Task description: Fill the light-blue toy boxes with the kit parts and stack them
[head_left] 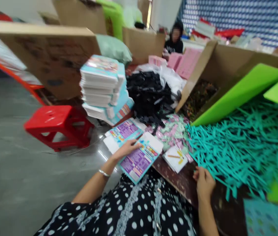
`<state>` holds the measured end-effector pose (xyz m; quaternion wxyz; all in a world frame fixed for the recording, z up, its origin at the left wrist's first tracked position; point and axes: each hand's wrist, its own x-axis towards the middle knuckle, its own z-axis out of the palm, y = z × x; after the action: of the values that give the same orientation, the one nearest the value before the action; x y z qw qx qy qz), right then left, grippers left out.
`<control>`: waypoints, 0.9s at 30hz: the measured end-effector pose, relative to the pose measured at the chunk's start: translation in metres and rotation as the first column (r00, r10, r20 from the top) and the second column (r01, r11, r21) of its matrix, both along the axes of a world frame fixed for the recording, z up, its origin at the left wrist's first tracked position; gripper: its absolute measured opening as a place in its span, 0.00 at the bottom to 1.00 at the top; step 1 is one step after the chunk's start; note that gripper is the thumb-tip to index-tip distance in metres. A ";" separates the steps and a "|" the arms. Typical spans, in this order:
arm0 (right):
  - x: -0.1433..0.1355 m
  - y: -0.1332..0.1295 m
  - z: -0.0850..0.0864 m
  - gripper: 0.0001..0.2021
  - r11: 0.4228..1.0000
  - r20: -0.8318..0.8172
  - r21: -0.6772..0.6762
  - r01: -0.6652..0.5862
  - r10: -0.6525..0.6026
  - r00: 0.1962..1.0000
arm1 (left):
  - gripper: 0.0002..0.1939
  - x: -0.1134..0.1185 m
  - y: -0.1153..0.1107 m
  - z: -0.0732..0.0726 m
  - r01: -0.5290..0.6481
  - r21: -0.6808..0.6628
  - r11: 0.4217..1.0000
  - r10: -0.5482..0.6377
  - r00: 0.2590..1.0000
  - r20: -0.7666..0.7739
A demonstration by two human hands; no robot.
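Note:
My left hand, with a silver bangle at the wrist, grips a flattened printed box in purple and light blue by its left side; the thumb is hidden. The lower end of this box hangs over my lap. Beneath and beyond it lies another flattened box. My right hand is at the table edge with its fingers curled; whatever they hold, if anything, cannot be made out. Close to it are a stack of white cards with a yellow and orange picture and a heap of teal plastic sticks.
Small pink and green packets and a black heap lie farther back. Left of them rises a tall stack of printed boxes. A red stool stands on the floor. An open carton is at right; a person sits behind.

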<state>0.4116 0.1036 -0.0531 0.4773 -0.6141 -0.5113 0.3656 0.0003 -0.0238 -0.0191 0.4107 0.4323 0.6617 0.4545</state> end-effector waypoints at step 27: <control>-0.003 -0.001 -0.019 0.26 0.992 -0.028 0.119 -0.045 0.049 0.998 | 0.34 -0.016 -0.041 0.080 0.151 0.545 0.825 -0.096 0.987 -0.129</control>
<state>0.4090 0.1029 -0.0721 0.5121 -0.5668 -0.5389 0.3552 -0.0159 -0.0644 0.0608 0.2646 0.5957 0.4919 0.5772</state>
